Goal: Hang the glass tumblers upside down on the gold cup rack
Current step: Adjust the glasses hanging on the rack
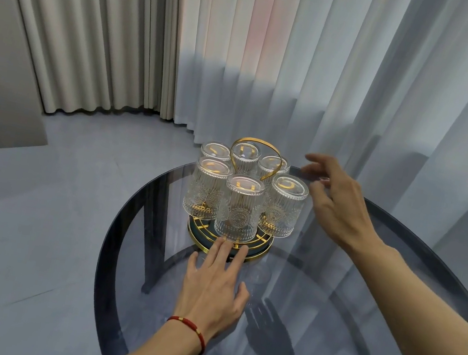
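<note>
I take the gold cup rack [229,240] as my landmark: it stands on the round smoked-glass table [354,339], toward the table's far-left edge, its looped gold handle [254,157] rising from the middle.

Left of the rack's centre I see two glass tumblers [207,189] mouth-down, one behind the other. At the centre, one tumbler sits nearest me and another at the back behind the handle. Right of centre are two more, front and back. That makes six upside down on the rack, and I find no loose tumbler on the table, so I judge the hanging done, or very nearly.

My left hand [214,292] lies flat on the table just in front of the rack, fingers spread and empty, the fingertips [223,246] at the rim of the rack's base; whether they touch it I cannot tell. A red cord bracelet [190,327] circles that wrist.

My right hand [336,201] hovers to the right of the rack, near the right-front tumbler, fingers loosely spread and holding nothing.
</note>
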Tool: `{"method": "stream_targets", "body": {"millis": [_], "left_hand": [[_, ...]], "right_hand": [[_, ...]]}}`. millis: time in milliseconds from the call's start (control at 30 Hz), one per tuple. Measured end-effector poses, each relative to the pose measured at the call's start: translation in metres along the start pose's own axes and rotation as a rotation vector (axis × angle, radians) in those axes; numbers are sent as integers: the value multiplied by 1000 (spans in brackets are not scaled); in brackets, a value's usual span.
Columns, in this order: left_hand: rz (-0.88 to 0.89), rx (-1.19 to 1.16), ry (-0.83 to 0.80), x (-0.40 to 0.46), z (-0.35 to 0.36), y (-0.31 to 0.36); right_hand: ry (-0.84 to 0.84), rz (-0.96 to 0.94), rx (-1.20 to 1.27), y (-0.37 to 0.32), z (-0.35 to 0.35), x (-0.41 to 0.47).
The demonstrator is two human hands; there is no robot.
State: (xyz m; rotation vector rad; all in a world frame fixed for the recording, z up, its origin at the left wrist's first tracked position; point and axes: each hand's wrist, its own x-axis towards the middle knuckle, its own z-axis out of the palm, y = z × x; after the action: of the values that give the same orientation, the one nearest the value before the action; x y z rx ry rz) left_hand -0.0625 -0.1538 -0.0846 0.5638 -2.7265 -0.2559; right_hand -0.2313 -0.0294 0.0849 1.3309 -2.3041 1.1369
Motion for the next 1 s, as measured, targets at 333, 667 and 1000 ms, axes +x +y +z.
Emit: {"method": "stream_targets", "body": {"millis": [333, 667, 1000], "left_hand": [[-4, 20, -37, 0, -3, 1], [2, 16, -40, -2, -5, 2], [1, -1, -13, -1, -4, 1]], "right_hand": [[-277, 302, 301, -5, 35, 66], [-355, 234, 74, 2, 34, 75], [-355, 207, -56, 15, 31, 80]]}}
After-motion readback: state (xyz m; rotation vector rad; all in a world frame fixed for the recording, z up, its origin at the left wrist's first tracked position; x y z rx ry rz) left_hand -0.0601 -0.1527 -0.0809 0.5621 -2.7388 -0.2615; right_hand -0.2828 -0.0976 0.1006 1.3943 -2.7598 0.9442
